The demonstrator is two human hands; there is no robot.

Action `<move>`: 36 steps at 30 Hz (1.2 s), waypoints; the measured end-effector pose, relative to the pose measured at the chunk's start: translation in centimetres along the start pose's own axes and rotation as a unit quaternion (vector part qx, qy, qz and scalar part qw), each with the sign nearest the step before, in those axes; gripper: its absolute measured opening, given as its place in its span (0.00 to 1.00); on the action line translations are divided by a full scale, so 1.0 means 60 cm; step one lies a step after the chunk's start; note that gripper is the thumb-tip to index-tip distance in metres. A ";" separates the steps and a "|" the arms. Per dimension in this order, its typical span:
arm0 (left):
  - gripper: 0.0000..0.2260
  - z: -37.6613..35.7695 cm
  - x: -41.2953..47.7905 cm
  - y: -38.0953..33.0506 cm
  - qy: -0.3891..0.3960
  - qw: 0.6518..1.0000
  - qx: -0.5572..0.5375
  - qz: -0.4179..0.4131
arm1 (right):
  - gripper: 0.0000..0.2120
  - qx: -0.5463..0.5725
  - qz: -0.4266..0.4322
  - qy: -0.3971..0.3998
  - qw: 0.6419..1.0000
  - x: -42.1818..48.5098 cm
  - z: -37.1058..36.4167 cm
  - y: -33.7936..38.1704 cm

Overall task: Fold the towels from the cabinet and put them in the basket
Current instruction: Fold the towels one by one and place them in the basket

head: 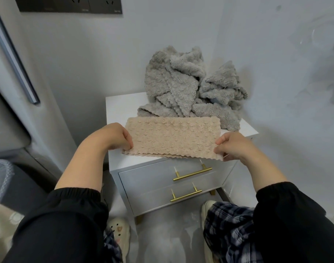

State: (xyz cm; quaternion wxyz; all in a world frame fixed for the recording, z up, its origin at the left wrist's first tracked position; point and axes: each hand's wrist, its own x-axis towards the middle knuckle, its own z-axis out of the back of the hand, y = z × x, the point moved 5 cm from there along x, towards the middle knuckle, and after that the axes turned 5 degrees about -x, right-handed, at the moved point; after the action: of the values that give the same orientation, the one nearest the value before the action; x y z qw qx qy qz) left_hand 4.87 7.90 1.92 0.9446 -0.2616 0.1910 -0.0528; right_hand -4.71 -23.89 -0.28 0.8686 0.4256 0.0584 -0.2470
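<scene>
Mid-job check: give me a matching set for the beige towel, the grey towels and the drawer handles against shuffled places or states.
Things: 1 beige towel; 2 grey towels; 3 drawer handles.
States: A gold, on the cabinet front; B crumpled at the back of the cabinet top; C flat at the front, left hand and right hand pinching its ends.
Pairs: 1-C, 2-B, 3-A.

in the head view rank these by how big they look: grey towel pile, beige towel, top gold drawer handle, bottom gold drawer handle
1. grey towel pile
2. beige towel, somewhat smaller
3. top gold drawer handle and bottom gold drawer handle: they look about alike, so tied last
</scene>
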 end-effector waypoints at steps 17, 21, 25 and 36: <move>0.26 -0.147 0.011 -0.115 -0.049 0.941 0.224 -0.250 | 0.08 0.062 -0.037 0.066 0.995 0.006 0.004 -0.023; 0.26 -0.130 -0.002 -0.134 -0.099 0.926 0.248 -0.266 | 0.04 0.219 0.029 -0.019 0.975 0.005 0.016 0.006; 0.20 -0.118 -0.028 -0.163 -0.082 0.941 0.162 -0.284 | 0.04 0.351 0.064 -0.013 0.934 -0.005 0.016 0.028; 0.20 -0.123 -0.028 -0.158 0.162 0.874 -0.408 -0.210 | 0.07 0.311 0.211 0.108 0.920 -0.043 0.000 0.076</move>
State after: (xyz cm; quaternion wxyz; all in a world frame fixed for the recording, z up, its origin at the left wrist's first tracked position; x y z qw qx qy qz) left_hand 0.48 -3.40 1.54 0.6765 -0.6453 0.2867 -0.2092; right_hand -4.80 -20.54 3.77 0.7129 0.7008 -0.0191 -0.0164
